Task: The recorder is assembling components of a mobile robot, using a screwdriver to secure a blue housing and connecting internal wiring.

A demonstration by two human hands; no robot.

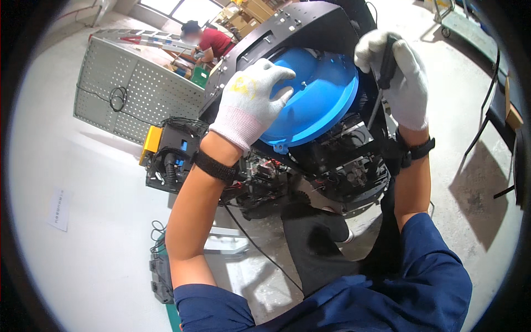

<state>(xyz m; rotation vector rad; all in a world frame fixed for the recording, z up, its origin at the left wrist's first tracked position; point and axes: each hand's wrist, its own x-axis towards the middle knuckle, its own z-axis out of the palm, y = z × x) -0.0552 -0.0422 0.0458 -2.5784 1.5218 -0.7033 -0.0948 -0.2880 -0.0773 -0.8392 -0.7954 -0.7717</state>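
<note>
A round blue plastic dish (pixel 332 108) sits tilted in the black housing (pixel 326 19) of a machine in front of me. My left hand (pixel 255 94), in a white knitted glove with a yellow mark, is over the dish's left side. Its thumb and forefinger are apart, with nothing visible between them. Right of the dish, my gloved right hand (pixel 406 83) is closed around the black handle of a screwdriver (pixel 389 63). The shaft points down and toward me, and its tip is hard to make out. A small fastener (pixel 303 84) shows on the dish.
Wiring and black mechanical parts (pixel 354 160) fill the machine's lower section. A perforated grey panel (pixel 138 80) stands at the left, with a ladder (pixel 149 39) behind it. Another person (pixel 214 41) bends over farther back. A cart (pixel 470 33) is at far right.
</note>
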